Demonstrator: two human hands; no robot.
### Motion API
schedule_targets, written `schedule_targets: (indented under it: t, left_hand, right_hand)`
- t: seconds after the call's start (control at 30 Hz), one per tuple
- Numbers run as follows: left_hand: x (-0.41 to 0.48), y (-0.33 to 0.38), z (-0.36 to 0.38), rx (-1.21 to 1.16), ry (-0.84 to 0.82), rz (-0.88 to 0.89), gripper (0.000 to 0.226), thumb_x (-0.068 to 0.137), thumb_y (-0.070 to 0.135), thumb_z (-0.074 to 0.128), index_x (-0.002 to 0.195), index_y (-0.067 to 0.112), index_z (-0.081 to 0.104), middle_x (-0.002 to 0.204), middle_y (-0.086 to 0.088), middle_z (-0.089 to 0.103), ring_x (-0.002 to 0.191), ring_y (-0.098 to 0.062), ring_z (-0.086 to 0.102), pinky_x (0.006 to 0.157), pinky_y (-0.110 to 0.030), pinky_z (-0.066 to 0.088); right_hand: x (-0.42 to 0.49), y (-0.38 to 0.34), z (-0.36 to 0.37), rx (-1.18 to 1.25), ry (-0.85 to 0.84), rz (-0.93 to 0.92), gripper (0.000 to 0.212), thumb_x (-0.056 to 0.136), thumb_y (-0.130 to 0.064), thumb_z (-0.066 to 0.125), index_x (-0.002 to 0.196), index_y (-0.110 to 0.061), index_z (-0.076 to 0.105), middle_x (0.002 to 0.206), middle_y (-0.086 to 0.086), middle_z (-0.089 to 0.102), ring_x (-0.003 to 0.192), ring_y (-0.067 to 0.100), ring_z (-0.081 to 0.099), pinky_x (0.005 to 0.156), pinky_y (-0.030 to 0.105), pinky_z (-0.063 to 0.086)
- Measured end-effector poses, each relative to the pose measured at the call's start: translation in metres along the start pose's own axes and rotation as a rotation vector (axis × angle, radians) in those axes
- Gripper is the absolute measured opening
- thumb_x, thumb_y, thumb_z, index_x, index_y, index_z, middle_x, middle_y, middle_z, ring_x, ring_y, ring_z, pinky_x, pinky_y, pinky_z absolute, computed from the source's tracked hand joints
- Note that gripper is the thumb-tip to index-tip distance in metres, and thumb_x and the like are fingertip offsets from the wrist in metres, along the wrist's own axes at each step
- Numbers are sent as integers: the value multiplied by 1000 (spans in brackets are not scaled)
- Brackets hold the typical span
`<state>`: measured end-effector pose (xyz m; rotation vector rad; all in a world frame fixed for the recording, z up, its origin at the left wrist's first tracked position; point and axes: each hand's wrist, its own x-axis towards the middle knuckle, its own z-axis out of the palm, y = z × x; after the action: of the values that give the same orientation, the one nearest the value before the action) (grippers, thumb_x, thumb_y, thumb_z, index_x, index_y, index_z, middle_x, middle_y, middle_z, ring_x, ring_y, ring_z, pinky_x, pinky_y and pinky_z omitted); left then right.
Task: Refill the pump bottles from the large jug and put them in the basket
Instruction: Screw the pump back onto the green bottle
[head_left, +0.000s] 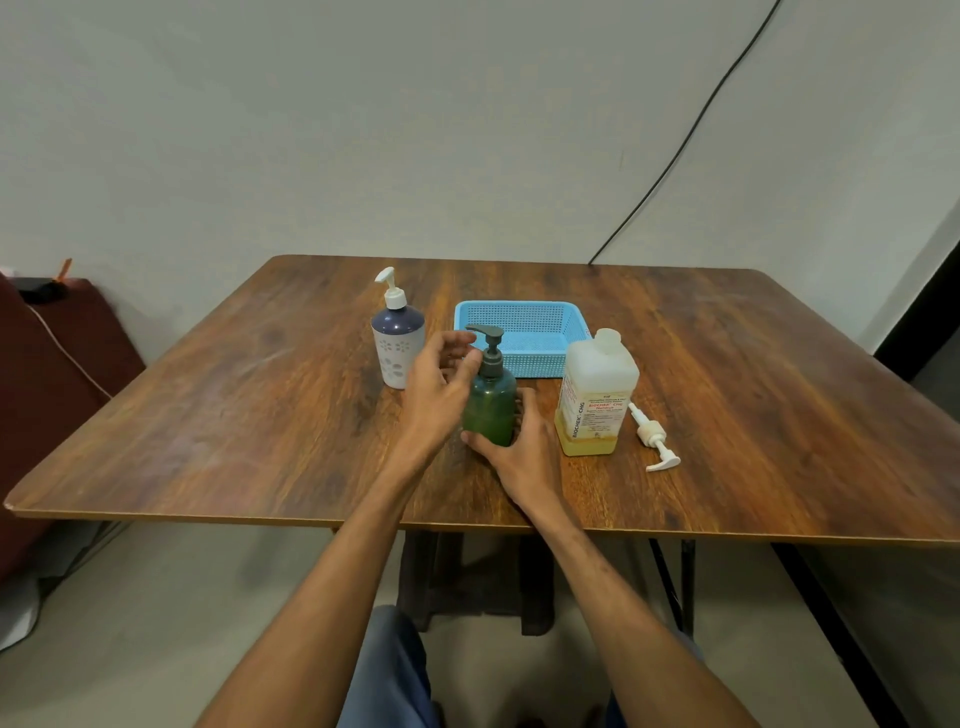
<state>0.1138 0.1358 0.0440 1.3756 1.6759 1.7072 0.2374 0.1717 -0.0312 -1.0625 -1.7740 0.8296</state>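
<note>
With the right hand (522, 457) gripping the green pump bottle (489, 410) upright at tabletop (234, 415) centre, 6 o'clock of the blue basket (519, 338), the half-open left hand (441, 389) reaches its pump collar, probably to unscrew it.

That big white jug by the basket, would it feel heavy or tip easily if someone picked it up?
Probably light for its size: the large jug shows yellowish liquid only near its bottom. It likely stands steady, since its body looks squarish and broad-based with the liquid sitting low. Its neck appears open, with a loose white pump lying on the table beside it, so tilting it carelessly might spill.
</note>
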Motion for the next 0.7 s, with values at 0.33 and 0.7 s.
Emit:
schedule_targets:
  t: [0.33, 0.7]
  left_hand:
    - [3, -14, 1, -10, -114, 45, 29, 98, 20, 69, 126, 14, 68, 118, 2, 73, 109, -14, 69, 97, -42, 58]
    - [-9, -13, 18, 4, 113, 115, 31, 85, 34, 83, 112, 23, 73, 109, 7, 75, 101, -6, 70, 86, -26, 59]
  right_hand:
    - [0, 2, 1, -1, 8, 2, 73, 72, -38, 88, 131, -30, 46, 124, -6, 63, 114, 12, 61, 93, 41, 57]
    - [0, 2, 2, -7, 10, 7, 75, 75, -37, 87, 134, -36, 42, 129, -6, 61, 119, 12, 59, 97, 42, 56]
